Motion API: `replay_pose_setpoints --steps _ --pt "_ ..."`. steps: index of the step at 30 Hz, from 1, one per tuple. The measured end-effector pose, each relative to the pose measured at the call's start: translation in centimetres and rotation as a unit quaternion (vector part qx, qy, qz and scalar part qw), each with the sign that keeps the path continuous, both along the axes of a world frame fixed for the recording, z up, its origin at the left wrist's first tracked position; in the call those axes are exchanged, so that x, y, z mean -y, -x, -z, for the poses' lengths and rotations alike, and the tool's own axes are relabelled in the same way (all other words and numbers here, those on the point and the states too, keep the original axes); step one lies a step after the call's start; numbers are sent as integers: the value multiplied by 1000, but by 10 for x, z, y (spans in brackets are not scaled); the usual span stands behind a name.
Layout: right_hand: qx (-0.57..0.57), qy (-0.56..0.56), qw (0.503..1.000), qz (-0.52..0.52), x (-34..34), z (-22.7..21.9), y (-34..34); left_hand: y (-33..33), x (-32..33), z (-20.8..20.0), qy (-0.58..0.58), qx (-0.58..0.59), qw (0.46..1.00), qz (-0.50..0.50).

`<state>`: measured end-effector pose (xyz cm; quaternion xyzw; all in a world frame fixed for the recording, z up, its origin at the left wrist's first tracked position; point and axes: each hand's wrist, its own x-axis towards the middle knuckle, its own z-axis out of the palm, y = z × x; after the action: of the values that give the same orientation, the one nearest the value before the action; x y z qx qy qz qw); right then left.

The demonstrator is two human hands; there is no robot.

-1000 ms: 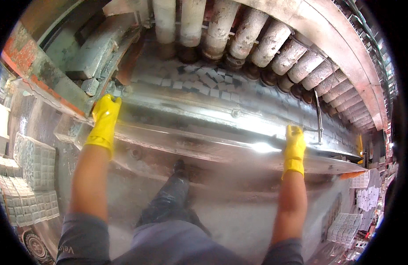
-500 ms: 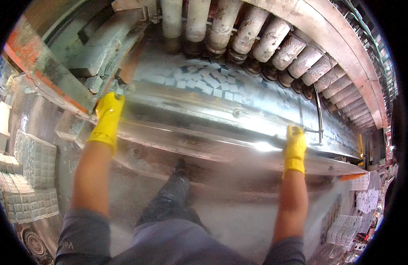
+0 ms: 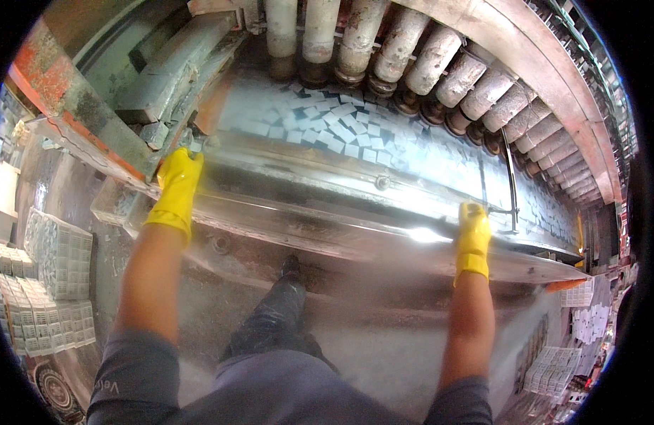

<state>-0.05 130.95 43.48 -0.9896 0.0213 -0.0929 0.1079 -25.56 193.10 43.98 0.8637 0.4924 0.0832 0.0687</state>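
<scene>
Both my hands wear yellow rubber gloves and stand wide apart along the near side of a long machine bed. My left hand [image 3: 177, 180] is closed at the bed's left end, its fingers curled over the metal edge beside a small grey block. My right hand [image 3: 474, 230] is closed on the same metal edge [image 3: 299, 221], close to a thin dark upright rod [image 3: 512, 180]. Between and beyond them, many small whitish square tiles [image 3: 345, 133] lie scattered in a wet, misty bed. The undersides of my fingers are hidden.
A curved row of thick, dirty cylinders [image 3: 359, 42] hangs over the bed's far side. An orange-painted beam [image 3: 58, 85] runs at the left. White plastic crates [image 3: 61, 255] are stacked at the left; more stacks [image 3: 551, 368] stand at the right. A bright light glares off the metal edge.
The mist over the left part of the bed has thinned, and more tiles show there. The view has shifted slightly; both hands keep their places on the edge.
</scene>
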Motion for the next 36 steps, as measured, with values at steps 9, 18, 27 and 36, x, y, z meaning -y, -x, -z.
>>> replay_pose_setpoints --steps 9,18,27,36 --pt "2 3 1000 -2 -6 -3 3 3 -2 3 -5 13 1000 14" --pt "52 -32 998 -30 4 3 0 3 2 1 5 14 1000 -16" --pt "-18 -113 993 2 11 -8 -17 -21 20 -2 16 -1 1000 -27" --pt "-41 -125 991 15 8 -6 -21 -15 16 -4 2 1 1000 -25"
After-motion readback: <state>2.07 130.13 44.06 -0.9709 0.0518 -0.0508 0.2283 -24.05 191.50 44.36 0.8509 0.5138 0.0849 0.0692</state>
